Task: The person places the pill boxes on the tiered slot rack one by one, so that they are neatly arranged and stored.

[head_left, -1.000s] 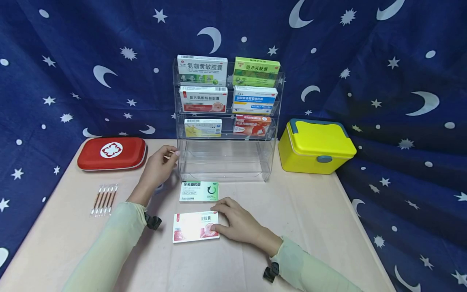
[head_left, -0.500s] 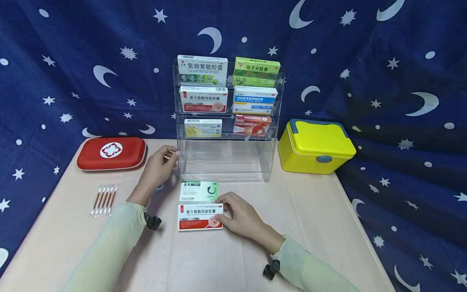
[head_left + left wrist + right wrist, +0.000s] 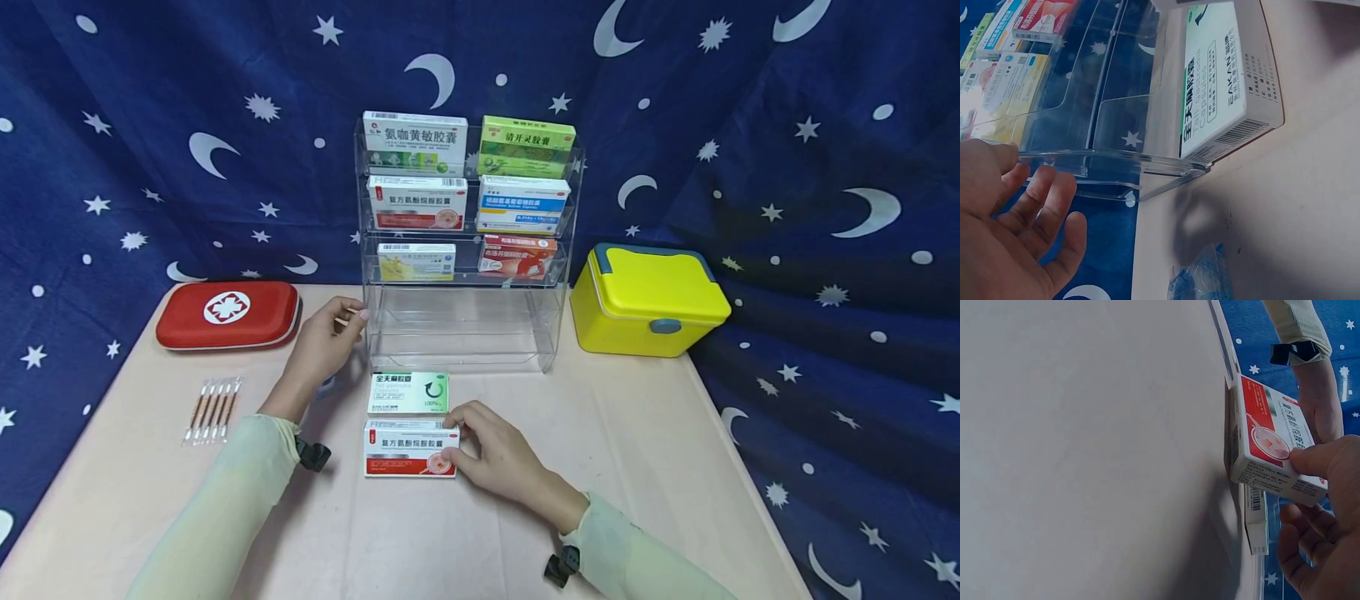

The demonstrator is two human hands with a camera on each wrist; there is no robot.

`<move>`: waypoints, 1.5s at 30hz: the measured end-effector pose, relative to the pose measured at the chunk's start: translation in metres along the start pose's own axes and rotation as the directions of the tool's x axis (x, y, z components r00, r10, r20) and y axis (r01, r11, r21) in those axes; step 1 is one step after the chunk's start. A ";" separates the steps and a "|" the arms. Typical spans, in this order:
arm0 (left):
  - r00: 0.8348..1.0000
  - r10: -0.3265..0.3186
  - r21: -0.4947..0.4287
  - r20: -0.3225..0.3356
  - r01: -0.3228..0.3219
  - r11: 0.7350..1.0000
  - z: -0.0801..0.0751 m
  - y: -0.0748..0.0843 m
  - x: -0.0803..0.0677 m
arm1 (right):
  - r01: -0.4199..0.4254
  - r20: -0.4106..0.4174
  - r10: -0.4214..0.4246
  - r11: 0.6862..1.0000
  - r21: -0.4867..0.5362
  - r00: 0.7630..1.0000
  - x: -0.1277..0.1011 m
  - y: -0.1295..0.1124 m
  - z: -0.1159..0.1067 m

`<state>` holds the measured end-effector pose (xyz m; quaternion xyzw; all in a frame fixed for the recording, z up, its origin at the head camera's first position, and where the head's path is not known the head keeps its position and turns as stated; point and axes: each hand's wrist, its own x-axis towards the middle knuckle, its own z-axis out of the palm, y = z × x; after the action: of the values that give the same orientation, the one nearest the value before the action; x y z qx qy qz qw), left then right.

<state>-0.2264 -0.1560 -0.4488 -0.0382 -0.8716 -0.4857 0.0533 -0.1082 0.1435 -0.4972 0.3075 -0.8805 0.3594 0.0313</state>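
My right hand (image 3: 498,454) pinches the right end of a white and red medicine box (image 3: 401,460), thumb on its front and fingers behind. Its lower edge is close to the table, its face tilted up towards me, as the medicine box (image 3: 1266,437) in the right wrist view also shows. Just behind lies a white and green medicine box (image 3: 397,396), flat in front of the clear display rack (image 3: 461,362). My left hand (image 3: 326,342) holds the rack's left side edge between thumb and fingers; the left hand (image 3: 1029,219) partly covers that edge in the left wrist view.
Upper rack tiers hold several medicine boxes, among them a green box (image 3: 528,148) and a red box (image 3: 517,257). A red first-aid case (image 3: 187,321) and packed cotton swabs (image 3: 213,411) lie left. A yellow lidded box (image 3: 622,329) stands right.
The right hand has brought the white and red medicine box slightly away from me, up to the white and green one, and tilted it up. The left hand stays at the rack.
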 end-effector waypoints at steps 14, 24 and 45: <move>1.000 -0.008 0.014 -0.004 0.008 1.000 0.000 0.001 0.000 | 0.034 -0.004 -0.034 0.993 0.116 0.999 -0.006 -0.003 0.000; 1.000 0.000 0.027 0.007 0.000 1.000 -0.003 0.004 0.001 | 0.016 -0.191 0.018 0.984 0.176 0.981 0.058 0.010 -0.056; 0.999 0.002 0.022 -0.038 -0.001 1.000 -0.007 0.007 0.001 | 0.110 -0.254 -0.110 0.994 -0.014 0.961 0.162 0.034 -0.087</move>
<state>-0.2261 -0.1583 -0.4387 -0.0292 -0.8757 -0.4769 0.0705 -0.2727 0.1357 -0.4089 0.3074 -0.8507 0.3937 0.1637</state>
